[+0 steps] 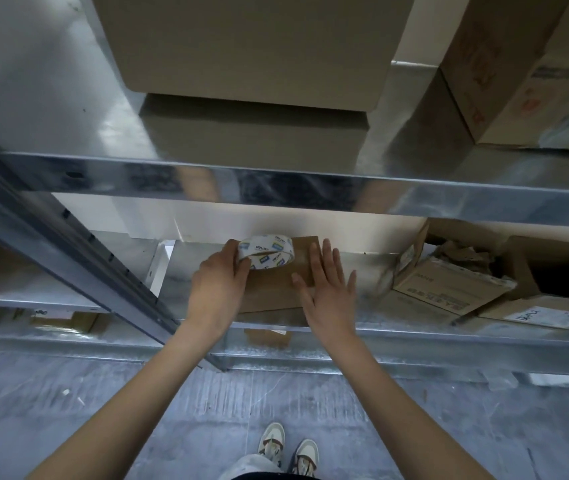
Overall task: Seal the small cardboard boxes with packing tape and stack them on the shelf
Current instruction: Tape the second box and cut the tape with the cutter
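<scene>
A small flat brown cardboard box (272, 289) lies on the galvanised steel shelf (373, 268), near its front edge, and everything else is best placed from that box. On the box's far left corner sits a white roll of packing tape printed with blue and yellow logos (265, 252), tilted on its side; the left hand (219, 284) grips it, thumb and fingers curled around the near rim. The right hand (324, 282) lies flat across the box's right half, fingers straight and slightly spread, pressing the lid down. To the right of the box stand open, torn printed cardboard cartons (456, 282) stuffed with crumpled paper; above the box runs a second shelf level carrying a large plain brown carton (252, 46). No strip of tape is visible on the box, so sealing seems barely begun, though the seam itself is hidden under the hands. The risks from here are plain enough: the box lies close to the shelf's lip, so a hard pull on the tape could drag it off the edge if the right hand eases its pressure; tape drawn at an angle may wrinkle or miss the seam; and the low shelf above the box leaves little room to lift the roll.
</scene>
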{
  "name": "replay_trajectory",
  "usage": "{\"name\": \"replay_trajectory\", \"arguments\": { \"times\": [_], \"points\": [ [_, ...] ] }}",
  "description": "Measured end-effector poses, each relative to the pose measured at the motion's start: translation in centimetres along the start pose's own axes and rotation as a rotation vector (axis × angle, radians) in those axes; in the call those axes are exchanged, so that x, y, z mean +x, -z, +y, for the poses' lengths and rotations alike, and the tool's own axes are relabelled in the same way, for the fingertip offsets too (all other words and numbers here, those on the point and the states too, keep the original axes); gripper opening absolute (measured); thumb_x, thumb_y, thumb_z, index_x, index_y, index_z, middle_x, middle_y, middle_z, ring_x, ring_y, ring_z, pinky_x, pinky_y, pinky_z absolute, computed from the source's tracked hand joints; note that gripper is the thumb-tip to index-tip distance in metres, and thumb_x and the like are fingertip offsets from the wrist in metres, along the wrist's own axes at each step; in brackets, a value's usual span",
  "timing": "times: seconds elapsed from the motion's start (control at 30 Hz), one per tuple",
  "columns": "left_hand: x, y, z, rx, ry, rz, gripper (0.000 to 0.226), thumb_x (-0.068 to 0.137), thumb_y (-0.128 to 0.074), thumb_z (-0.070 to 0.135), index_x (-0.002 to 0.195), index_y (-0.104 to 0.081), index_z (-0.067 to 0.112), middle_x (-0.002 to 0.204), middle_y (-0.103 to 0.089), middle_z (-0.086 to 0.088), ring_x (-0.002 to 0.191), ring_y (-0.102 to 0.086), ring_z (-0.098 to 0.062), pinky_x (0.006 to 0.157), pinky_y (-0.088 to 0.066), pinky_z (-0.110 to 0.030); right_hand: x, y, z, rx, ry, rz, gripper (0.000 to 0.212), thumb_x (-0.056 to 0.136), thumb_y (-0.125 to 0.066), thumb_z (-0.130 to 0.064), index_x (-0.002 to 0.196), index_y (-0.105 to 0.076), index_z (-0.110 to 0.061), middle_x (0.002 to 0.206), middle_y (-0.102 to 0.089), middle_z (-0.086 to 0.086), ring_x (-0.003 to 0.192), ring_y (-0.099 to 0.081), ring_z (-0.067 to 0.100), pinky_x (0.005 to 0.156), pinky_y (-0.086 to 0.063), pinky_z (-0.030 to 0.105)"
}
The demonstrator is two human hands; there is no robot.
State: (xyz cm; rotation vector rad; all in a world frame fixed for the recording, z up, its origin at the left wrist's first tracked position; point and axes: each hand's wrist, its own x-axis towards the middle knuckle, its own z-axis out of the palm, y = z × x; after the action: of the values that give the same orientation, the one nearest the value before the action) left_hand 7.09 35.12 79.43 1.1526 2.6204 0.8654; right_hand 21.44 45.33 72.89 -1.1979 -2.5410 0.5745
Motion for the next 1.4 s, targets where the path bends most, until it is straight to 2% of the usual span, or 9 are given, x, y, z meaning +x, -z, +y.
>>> {"name": "replay_trajectory", "arguments": {
  "times": [0.1,0.23,0.37,0.57,0.73,0.87,1.03,1.23,1.4],
  "points": [
    [-0.1,-0.2,0.5,0.032,0.015,0.010,0.011,0.096,-0.046,0.024,0.090,-0.039,0.016,0.074,-0.052,-0.005,0.074,-0.056,-0.035,0.058,-0.032,-0.034,0.4,0.2,-1.2,-0.195,0.007,-0.030,0.090,0.079,-0.003,-0.077,0.149,0.007,-0.021,0.155,0.014,-0.010,0.144,0.017,0.010,0.110,0.021,0.050],
    [-0.2,-0.3,0.9,0.105,-0.007,0.009,0.013,0.096,-0.047,0.023,0.101,-0.046,0.012,0.077,-0.050,-0.003,0.067,-0.044,-0.023,0.057,-0.027,-0.031,0.2,-0.8,-3.6,-0.177,0.058,0.006,0.110,0.073,-0.017,-0.082,0.149,-0.023,-0.004,0.158,-0.014,0.010,0.147,-0.002,0.018,0.116,0.005,0.054],
    [0.5,0.1,1.1,0.323,-0.081,-0.071,0.022,0.099,-0.039,0.022,0.114,-0.042,0.005,0.091,-0.061,-0.014,0.079,-0.056,-0.032,0.060,-0.029,-0.031,0.4,-0.8,-3.7,-0.202,0.045,-0.033,0.119,0.068,-0.016,-0.087,0.148,-0.018,0.001,0.157,-0.013,0.017,0.147,-0.005,0.023,0.118,0.001,0.050],
    [0.5,3.0,-1.0,0.134,-0.100,-0.112,0.016,0.097,-0.040,0.009,0.111,-0.040,0.002,0.097,-0.056,-0.017,0.084,-0.057,-0.038,0.064,-0.045,-0.042,0.7,0.3,-3.0,-0.288,0.080,-0.127,0.123,0.064,0.005,-0.090,0.150,-0.007,-0.002,0.159,-0.002,0.013,0.147,0.006,0.020,0.118,0.010,0.045],
    [-0.4,4.4,-4.4,0.435,-0.198,-0.016,0.021,0.082,-0.059,-0.003,0.097,-0.044,0.004,0.077,-0.056,-0.012,0.059,-0.058,-0.037,0.042,-0.036,-0.031,0.4,0.6,-3.1,-0.313,0.061,-0.160,0.124,0.061,0.012,-0.089,0.151,0.002,-0.004,0.159,0.006,0.011,0.146,0.012,0.018,0.118,0.008,0.047],
    [-0.8,4.8,-6.0,0.652,-0.307,-0.012,0.046,0.048,-0.076,-0.016,0.080,-0.049,0.003,0.057,-0.047,-0.008,0.050,-0.048,-0.029,0.038,-0.025,-0.024,0.6,0.8,-3.1,-0.330,0.056,-0.174,0.120,0.064,0.007,-0.088,0.150,0.004,-0.006,0.160,0.008,0.009,0.146,0.013,0.016,0.117,0.011,0.046],
    [-0.7,3.9,-6.8,0.651,-0.302,0.015,0.054,0.045,-0.069,-0.024,0.091,-0.053,-0.002,0.060,-0.048,-0.011,0.051,-0.049,-0.029,0.037,-0.037,-0.027,0.4,0.8,-3.1,-0.339,0.052,-0.189,0.116,0.068,-0.003,-0.087,0.150,0.007,-0.006,0.159,0.011,0.008,0.145,0.016,0.015,0.117,0.012,0.047],
    [-0.1,3.8,-7.2,0.700,-0.321,0.033,0.060,0.037,-0.070,-0.025,0.091,-0.056,-0.004,0.058,-0.048,-0.011,0.047,-0.048,-0.028,0.043,-0.025,-0.024,0.5,0.6,-3.1,-0.349,0.052,-0.174,0.116,0.068,-0.002,-0.088,0.150,0.007,-0.007,0.159,0.010,0.007,0.146,0.015,0.015,0.115,0.015,0.048],
    [-0.2,2.8,-8.2,0.718,-0.332,0.040,0.055,0.031,-0.067,-0.027,0.079,-0.055,-0.003,0.051,-0.041,-0.009,0.041,-0.043,-0.025,0.043,-0.025,-0.024,0.3,0.9,-3.2,-0.341,0.051,-0.182,0.116,0.067,-0.002,-0.088,0.150,0.010,-0.008,0.159,0.013,0.006,0.145,0.017,0.014,0.112,0.019,0.048]
  ]
}}
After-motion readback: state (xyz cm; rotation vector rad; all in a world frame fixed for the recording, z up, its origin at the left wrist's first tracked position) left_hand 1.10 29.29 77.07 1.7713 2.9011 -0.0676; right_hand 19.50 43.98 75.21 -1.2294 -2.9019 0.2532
